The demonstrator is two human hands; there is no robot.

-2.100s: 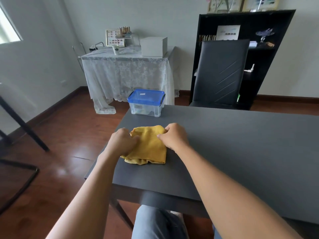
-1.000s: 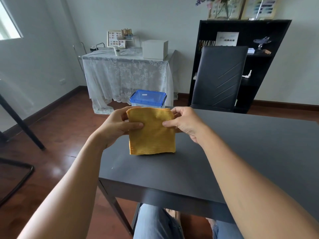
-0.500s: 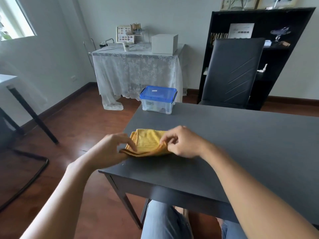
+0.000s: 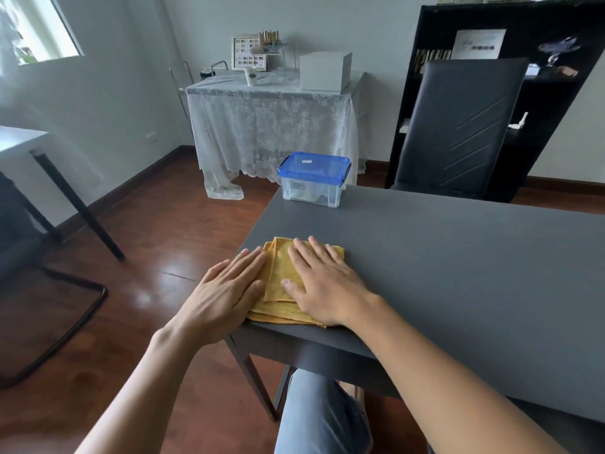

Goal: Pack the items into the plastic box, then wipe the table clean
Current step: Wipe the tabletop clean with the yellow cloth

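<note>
A folded yellow cloth (image 4: 280, 276) lies flat near the front left corner of the dark grey table (image 4: 442, 267). My left hand (image 4: 226, 291) rests palm down on the cloth's left edge, fingers spread. My right hand (image 4: 322, 283) presses flat on the cloth's right part, fingers apart. Neither hand grips anything. The clear plastic box (image 4: 312, 181) with its blue lid closed stands at the table's far left corner, well beyond both hands; some items show dimly through its wall.
A black chair (image 4: 458, 126) stands at the table's far side, with a black shelf (image 4: 556, 77) behind it. A lace-covered side table (image 4: 271, 116) holds a white box against the back wall. Wooden floor lies to the left; my knee is under the table.
The cloth was folded on the table, lifted upright between both hands, then laid down. Both hands have let go of its edges and now lie flat on it.
</note>
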